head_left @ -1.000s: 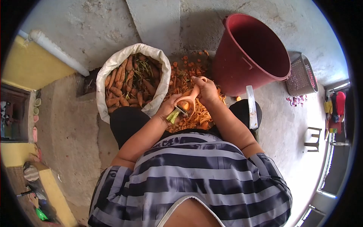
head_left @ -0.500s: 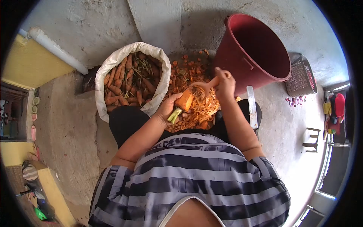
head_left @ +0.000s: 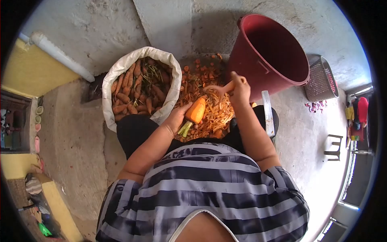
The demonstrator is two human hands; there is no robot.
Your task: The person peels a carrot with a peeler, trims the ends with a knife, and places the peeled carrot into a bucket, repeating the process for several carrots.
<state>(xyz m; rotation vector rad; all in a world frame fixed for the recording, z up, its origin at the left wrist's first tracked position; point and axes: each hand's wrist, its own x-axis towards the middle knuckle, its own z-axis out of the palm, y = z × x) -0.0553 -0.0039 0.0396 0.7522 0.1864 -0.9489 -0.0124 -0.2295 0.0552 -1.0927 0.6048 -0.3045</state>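
My left hand (head_left: 176, 119) is closed round a thick orange carrot (head_left: 196, 111), whose cut green stem end points toward me. My right hand (head_left: 241, 90) grips the handle of a peeler (head_left: 219, 88), its head a little above and to the right of the carrot, apart from it. Beneath both hands lies a heap of orange peelings (head_left: 217, 117). Left of the heap stands a white sack (head_left: 108, 94) holding several unpeeled carrots (head_left: 128, 82).
A large red bucket (head_left: 248, 60) leans at the upper right, with a grey perforated basket (head_left: 318, 82) beyond it. A knife with a broad blade (head_left: 267, 113) rests by my right knee. Carrot pieces (head_left: 197, 66) lie near the wall (head_left: 169, 24).
The carrot has turned in my left hand and shows more of its orange side. The peeler has moved slightly away from it, and my right hand has shifted a little.
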